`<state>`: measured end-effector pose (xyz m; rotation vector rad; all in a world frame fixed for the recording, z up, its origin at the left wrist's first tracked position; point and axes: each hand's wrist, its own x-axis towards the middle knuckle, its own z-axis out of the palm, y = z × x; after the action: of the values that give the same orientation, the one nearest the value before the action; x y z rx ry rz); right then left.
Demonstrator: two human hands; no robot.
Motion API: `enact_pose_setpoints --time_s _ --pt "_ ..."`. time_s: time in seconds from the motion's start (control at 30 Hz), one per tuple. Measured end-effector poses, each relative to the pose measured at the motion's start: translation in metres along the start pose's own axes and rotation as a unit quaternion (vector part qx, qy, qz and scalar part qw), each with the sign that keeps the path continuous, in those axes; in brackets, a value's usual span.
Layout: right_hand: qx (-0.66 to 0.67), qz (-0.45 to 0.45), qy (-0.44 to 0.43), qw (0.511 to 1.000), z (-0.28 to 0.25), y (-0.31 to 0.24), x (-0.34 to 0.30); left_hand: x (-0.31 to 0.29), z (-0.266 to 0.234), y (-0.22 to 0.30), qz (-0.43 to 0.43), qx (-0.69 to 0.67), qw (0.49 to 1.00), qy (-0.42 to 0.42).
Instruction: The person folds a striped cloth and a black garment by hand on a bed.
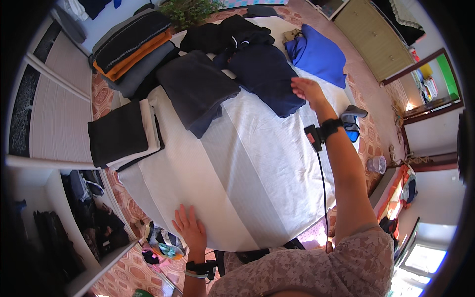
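Observation:
My left hand lies flat with spread fingers on the near edge of a table covered with a pale striped cloth. My right hand reaches far forward. Its fingers are loosely bent and a little apart at the right edge of a folded navy garment, with nothing visible in them; whether they touch it I cannot tell. Left of that garment lies a folded dark grey garment. Behind is a crumpled black garment, and a blue garment sits at the far right.
At the left stand a folded black and white pile and a taller stack of grey, orange and black clothes. A cable hangs from my right wrist. Open shelves hold dark clothes. A small basket stands on the floor.

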<state>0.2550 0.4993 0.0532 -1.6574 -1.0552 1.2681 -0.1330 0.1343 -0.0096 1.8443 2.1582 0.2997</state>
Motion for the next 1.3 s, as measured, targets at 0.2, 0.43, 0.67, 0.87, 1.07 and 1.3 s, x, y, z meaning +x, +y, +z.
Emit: enact_pose_setpoints --time_s 0.2,0.43,0.67,0.87,1.07,1.3 --pt "-0.147 -0.166 -0.063 0.973 0.043 -0.021 0.095 -0.041 0.040 0.100 -0.053 -0.091 0.994 -0.027" --pt "-0.341 -0.456 0.049 0.821 0.078 -0.038 0.162 -0.044 0.066 0.120 -0.105 0.017 0.994 0.002" --pt "-0.359 -0.380 0.004 0.852 0.093 -0.042 0.217 -0.042 0.063 0.117 -0.101 0.033 0.994 0.004" --pt "-0.204 -0.344 0.039 0.916 0.096 -0.071 0.231 -0.037 0.068 0.115 -0.103 0.015 0.994 0.021" --pt "0.232 -0.437 -0.060 0.867 0.058 -0.220 0.062 -0.047 0.058 0.116 -0.104 0.007 0.994 0.041" --pt "0.288 -0.518 -0.007 0.805 -0.097 -0.277 -0.132 -0.044 0.056 0.118 -0.067 -0.026 0.995 0.066"
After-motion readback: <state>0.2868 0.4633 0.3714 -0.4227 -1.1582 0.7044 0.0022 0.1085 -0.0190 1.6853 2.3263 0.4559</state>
